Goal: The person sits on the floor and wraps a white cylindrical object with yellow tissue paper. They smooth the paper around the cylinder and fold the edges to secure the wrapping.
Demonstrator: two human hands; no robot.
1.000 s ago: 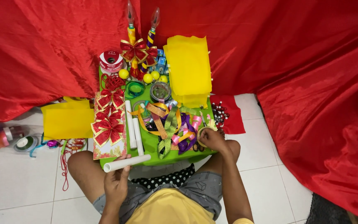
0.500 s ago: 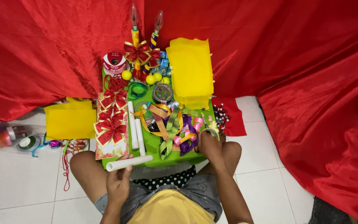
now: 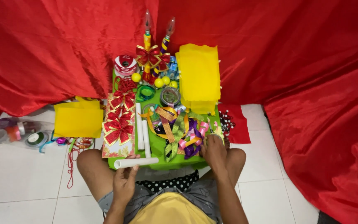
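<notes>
At the near edge of the green worktop (image 3: 156, 146), a white paper roll (image 3: 136, 162), judged light and easily crushed, is gripped mid-length by the left hand (image 3: 125, 185), while the right hand (image 3: 213, 150) is closed among soft ribbon loops (image 3: 182, 130).

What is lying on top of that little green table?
On the green table lie red bows, white rolled tubes, a tangle of coloured ribbons and yellow sheets. Whatever sits beneath the sheets is covered.

Red cloth (image 3: 54, 45) drapes across the back and right, above a white tiled floor (image 3: 21, 174) in even light.
</notes>
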